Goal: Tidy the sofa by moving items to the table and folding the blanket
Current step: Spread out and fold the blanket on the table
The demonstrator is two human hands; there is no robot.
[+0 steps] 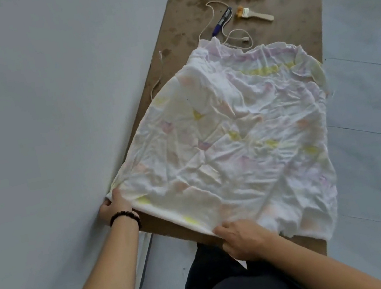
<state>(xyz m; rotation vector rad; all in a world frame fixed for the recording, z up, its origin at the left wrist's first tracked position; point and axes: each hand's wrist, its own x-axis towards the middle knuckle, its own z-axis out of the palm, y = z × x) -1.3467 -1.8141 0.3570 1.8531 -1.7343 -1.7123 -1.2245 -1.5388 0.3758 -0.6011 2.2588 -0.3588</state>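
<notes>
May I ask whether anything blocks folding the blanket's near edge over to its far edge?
Nothing visible lies on the blanket; the left hand and right hand grip its near edge; the cord lies at its far edge.

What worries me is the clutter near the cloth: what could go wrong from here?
1. The blanket's far edge lies over the cord. With the left hand and right hand gripping its near edge, a pull may drag the cord into the pen and brush.
2. The blanket's right side hangs past the table edge, so it might slide off during folding.
</notes>
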